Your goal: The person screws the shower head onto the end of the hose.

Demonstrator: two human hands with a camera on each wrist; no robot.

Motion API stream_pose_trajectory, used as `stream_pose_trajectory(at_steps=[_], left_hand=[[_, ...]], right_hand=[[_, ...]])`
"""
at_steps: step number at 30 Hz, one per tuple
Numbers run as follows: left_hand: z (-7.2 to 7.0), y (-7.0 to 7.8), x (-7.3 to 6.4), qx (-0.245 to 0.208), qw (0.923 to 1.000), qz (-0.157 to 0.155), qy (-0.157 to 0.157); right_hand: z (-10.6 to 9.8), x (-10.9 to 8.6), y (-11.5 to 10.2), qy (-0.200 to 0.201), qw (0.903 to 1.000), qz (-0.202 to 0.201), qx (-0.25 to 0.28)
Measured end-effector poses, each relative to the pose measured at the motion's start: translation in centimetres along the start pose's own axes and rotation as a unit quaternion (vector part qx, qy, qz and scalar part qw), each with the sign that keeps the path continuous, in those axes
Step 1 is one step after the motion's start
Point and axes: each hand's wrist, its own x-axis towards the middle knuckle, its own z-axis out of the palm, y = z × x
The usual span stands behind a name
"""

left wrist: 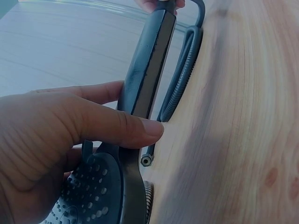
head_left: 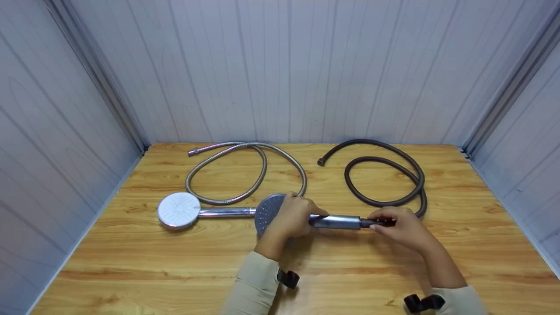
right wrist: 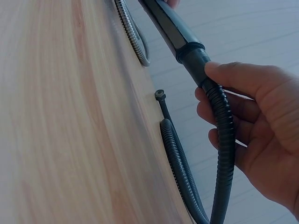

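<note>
My left hand (head_left: pixel 292 218) grips a dark grey hand shower (head_left: pixel 339 222) around its neck. In the left wrist view the thumb lies across the handle, just above the nozzle-dotted face (left wrist: pixel 93 191). At the handle's far end, my right hand (head_left: pixel 402 227) pinches the connector (right wrist: pixel 195 64) of a black ribbed hose (right wrist: pixel 226 154) between thumb and fingers. Connector and handle meet end to end; whether the thread is tight cannot be seen. The hose loops behind the right hand, and its loose end nut (head_left: pixel 321 162) lies on the table.
A chrome hand shower (head_left: pixel 179 210) with a white face lies at left on the wooden table (head_left: pixel 175 271). A silver metal hose (head_left: pixel 304 177) coils behind it, partly hidden by the dark shower's head. White panels (head_left: pixel 280 70) wall the back and both sides.
</note>
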Motion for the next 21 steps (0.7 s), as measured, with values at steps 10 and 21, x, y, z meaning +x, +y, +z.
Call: stream_pose_trajectory(at_steps=[10,21], left_hand=[[-0.04,0.09,0.01,0.003,1.0000,-0.003,-0.005],[0.00,0.07,0.06,-0.003,0.9997,-0.016,-0.017]], right_hand=[[0.14,0.00,-0.10,-0.012,0.9995,0.024,0.019],[0.17,0.03,-0.11,-0.019,0.9994,0.025,0.012]])
